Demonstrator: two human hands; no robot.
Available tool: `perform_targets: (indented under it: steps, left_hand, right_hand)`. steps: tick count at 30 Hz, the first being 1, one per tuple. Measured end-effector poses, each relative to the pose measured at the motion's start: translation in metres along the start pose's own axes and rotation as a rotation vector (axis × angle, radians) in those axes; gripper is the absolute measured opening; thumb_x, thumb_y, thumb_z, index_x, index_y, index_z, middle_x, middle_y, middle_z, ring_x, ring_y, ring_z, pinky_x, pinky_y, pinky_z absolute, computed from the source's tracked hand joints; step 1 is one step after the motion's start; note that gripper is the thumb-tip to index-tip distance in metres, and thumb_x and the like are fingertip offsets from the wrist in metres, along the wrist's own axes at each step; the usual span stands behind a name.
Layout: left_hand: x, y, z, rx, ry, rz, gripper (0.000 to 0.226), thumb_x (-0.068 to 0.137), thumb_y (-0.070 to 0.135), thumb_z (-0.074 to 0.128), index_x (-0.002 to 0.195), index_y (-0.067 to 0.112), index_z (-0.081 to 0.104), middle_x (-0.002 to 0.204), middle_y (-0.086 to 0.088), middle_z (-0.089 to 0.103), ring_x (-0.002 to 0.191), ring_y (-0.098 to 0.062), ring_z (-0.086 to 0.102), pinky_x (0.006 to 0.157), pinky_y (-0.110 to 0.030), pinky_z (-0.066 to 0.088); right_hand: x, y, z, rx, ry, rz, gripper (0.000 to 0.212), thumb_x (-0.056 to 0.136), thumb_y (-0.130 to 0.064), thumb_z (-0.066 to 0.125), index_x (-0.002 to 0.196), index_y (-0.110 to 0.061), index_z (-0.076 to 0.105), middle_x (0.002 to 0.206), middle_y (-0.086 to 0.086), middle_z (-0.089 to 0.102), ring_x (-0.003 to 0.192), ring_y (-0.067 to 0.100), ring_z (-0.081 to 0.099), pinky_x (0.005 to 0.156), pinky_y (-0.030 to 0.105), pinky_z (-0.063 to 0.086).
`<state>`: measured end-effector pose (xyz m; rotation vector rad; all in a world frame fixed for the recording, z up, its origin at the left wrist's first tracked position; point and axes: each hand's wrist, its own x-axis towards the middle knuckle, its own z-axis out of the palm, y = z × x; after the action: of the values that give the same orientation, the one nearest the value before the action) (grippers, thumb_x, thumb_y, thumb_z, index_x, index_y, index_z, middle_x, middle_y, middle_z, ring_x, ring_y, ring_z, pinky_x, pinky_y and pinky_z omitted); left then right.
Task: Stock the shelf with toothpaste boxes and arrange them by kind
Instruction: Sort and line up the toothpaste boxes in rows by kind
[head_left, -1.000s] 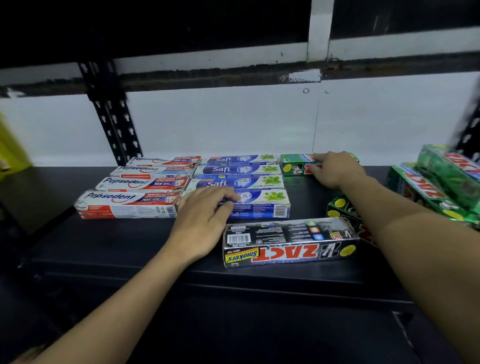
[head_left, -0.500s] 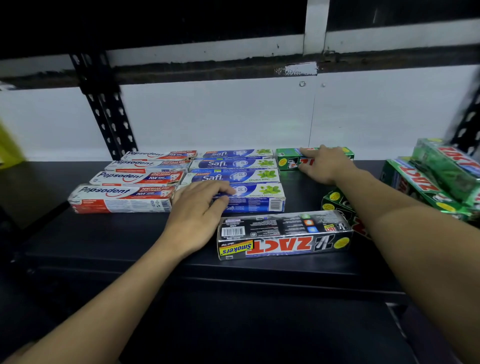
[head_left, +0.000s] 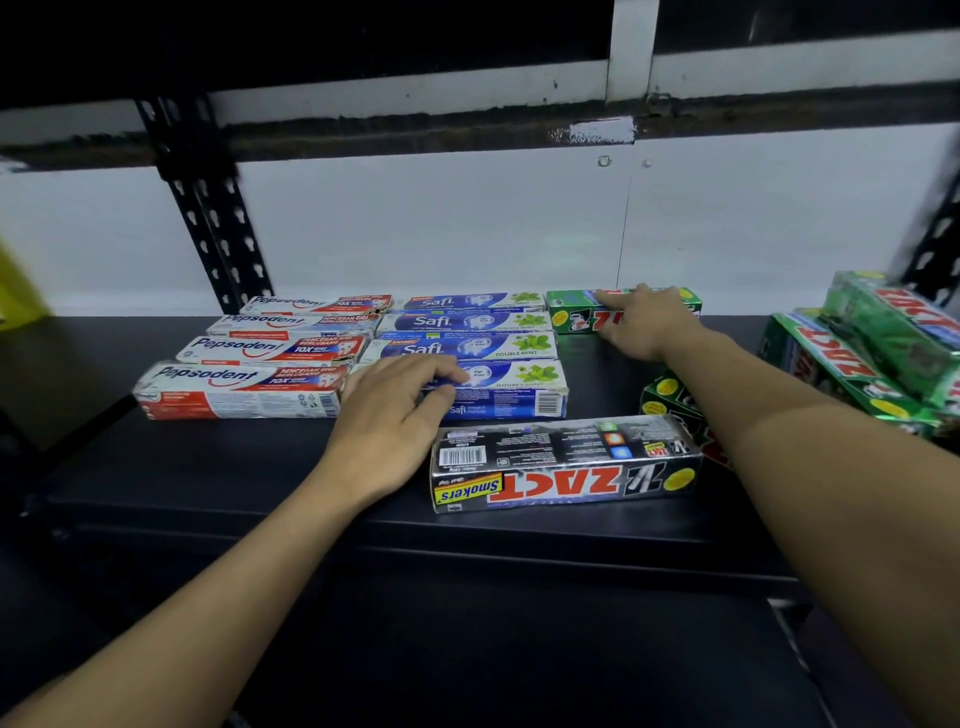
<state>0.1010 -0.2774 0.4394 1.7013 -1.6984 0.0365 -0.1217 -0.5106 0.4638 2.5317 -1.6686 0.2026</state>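
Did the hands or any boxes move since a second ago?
Nothing visibly moved. The left hand still rests on the front Safi box, and the right hand on the back green Zact box. Only the camera view shifted slightly.

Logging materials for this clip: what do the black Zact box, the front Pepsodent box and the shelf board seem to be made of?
Black Zact box: printed cardboard, glossy; light glints on its top face. Front Pepsodent box: printed cardboard, semi-gloss; its left end looks creased. Shelf board: dark, matt, smooth; painted metal or laminate, cannot tell which.
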Motion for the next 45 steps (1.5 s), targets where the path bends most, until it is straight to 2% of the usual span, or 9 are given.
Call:
perform_targets:
  steps: [3, 14, 25, 30, 34, 37, 40, 42, 45]
  left_hand:
    - [0.000, 0.000, 0.000, 0.000, -0.001, -0.003, 0.033, 0.090, 0.041, 0.040, 0.111, 0.036, 0.065, 0.116, 0.028, 0.054, 0.123, -0.006, 0.048, 0.112, -0.041, 0.024]
    - [-0.001, 0.001, 0.001, 0.008, -0.006, -0.009, 0.033, 0.090, 0.042, 0.039, 0.110, 0.038, 0.064, 0.118, 0.027, 0.057, 0.121, -0.004, 0.047, 0.102, -0.028, 0.019]
    - [0.001, -0.002, 0.002, 0.014, -0.001, -0.009, 0.032, 0.090, 0.042, 0.039, 0.109, 0.039, 0.064, 0.119, 0.026, 0.058, 0.122, -0.005, 0.048, 0.105, -0.031, 0.021]
    - [0.000, -0.003, 0.003, 0.032, -0.001, -0.001, 0.033, 0.090, 0.042, 0.038, 0.110, 0.038, 0.064, 0.123, 0.023, 0.060, 0.123, -0.005, 0.047, 0.102, -0.027, 0.018]
    - [0.000, -0.003, 0.002, 0.039, -0.001, -0.006, 0.035, 0.089, 0.041, 0.037, 0.111, 0.037, 0.064, 0.124, 0.021, 0.061, 0.124, -0.006, 0.047, 0.100, -0.025, 0.017]
    - [-0.001, -0.002, 0.002, 0.046, -0.001, -0.001, 0.035, 0.090, 0.041, 0.036, 0.111, 0.037, 0.064, 0.125, 0.020, 0.061, 0.123, -0.005, 0.047, 0.099, -0.025, 0.017]
    - [0.000, -0.003, 0.001, 0.057, 0.001, 0.004, 0.029, 0.096, 0.038, 0.040, 0.111, 0.037, 0.064, 0.126, 0.019, 0.061, 0.124, -0.007, 0.047, 0.098, -0.025, 0.016]
    - [0.001, -0.004, 0.001, 0.063, -0.001, 0.003, 0.031, 0.094, 0.039, 0.039, 0.111, 0.036, 0.064, 0.126, 0.018, 0.062, 0.124, -0.008, 0.048, 0.096, -0.024, 0.016]
    - [0.002, -0.004, 0.002, 0.063, 0.003, 0.005, 0.037, 0.089, 0.042, 0.036, 0.110, 0.036, 0.066, 0.122, 0.015, 0.064, 0.121, -0.012, 0.051, 0.095, -0.027, 0.019]
  right_hand:
    - [-0.001, 0.000, 0.000, 0.023, 0.003, 0.008, 0.052, 0.101, -0.039, 0.037, 0.152, -0.035, 0.030, 0.146, 0.022, 0.041, 0.132, 0.039, 0.040, 0.118, 0.050, 0.018]
    - [0.000, 0.000, 0.001, 0.018, 0.004, 0.042, 0.053, 0.099, -0.037, 0.039, 0.152, -0.035, 0.031, 0.147, 0.022, 0.040, 0.133, 0.041, 0.040, 0.117, 0.049, 0.022]
    - [-0.003, 0.001, -0.001, 0.026, -0.010, 0.005, 0.056, 0.098, -0.038, 0.041, 0.153, -0.035, 0.028, 0.147, 0.023, 0.039, 0.134, 0.039, 0.039, 0.117, 0.048, 0.020]
    - [-0.003, 0.001, -0.002, 0.057, -0.022, 0.020, 0.057, 0.097, -0.043, 0.043, 0.152, -0.035, 0.030, 0.145, 0.021, 0.041, 0.132, 0.039, 0.041, 0.117, 0.048, 0.018]
    - [-0.010, -0.007, -0.013, 0.151, -0.026, 0.036, 0.062, 0.094, -0.046, 0.051, 0.152, -0.036, 0.030, 0.156, 0.017, 0.027, 0.143, 0.041, 0.023, 0.119, 0.052, 0.014]
    - [-0.018, -0.013, -0.032, 0.335, 0.137, -0.016, 0.065, 0.092, -0.039, 0.058, 0.152, -0.034, 0.032, 0.162, 0.012, 0.016, 0.147, 0.041, 0.009, 0.119, 0.055, 0.014]
    - [-0.038, -0.016, -0.060, 0.435, 0.184, -0.097, 0.056, 0.092, -0.035, 0.060, 0.145, -0.028, 0.045, 0.157, 0.009, 0.032, 0.144, 0.032, 0.029, 0.116, 0.039, 0.024]
    - [-0.058, -0.011, -0.075, 0.400, 0.171, -0.145, 0.044, 0.092, -0.034, 0.062, 0.135, -0.025, 0.057, 0.149, 0.003, 0.046, 0.130, 0.027, 0.047, 0.106, 0.031, 0.033]
    - [-0.092, 0.006, -0.090, 0.367, 0.278, -0.154, 0.034, 0.092, -0.033, 0.061, 0.126, -0.026, 0.064, 0.141, -0.001, 0.056, 0.116, 0.023, 0.057, 0.097, 0.025, 0.035]
